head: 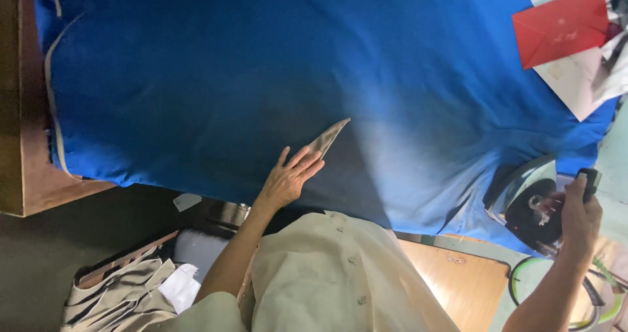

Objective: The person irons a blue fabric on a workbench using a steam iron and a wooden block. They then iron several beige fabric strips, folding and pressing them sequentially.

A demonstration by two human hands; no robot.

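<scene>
Blue cloth [229, 77] covers the work table; left hand [288, 178] lies flat and open, fingertips pinning a small tan fabric piece [329, 136] whose long axis runs up-right from them; right hand [581, 215], well apart at the right edge, is closed around the handle of an iron [531, 204].

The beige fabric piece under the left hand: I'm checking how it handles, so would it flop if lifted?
Probably floppy and light: the beige fabric piece lies flat and thin on the blue cloth. It may slide little, since the left hand presses it against cloth.
</scene>
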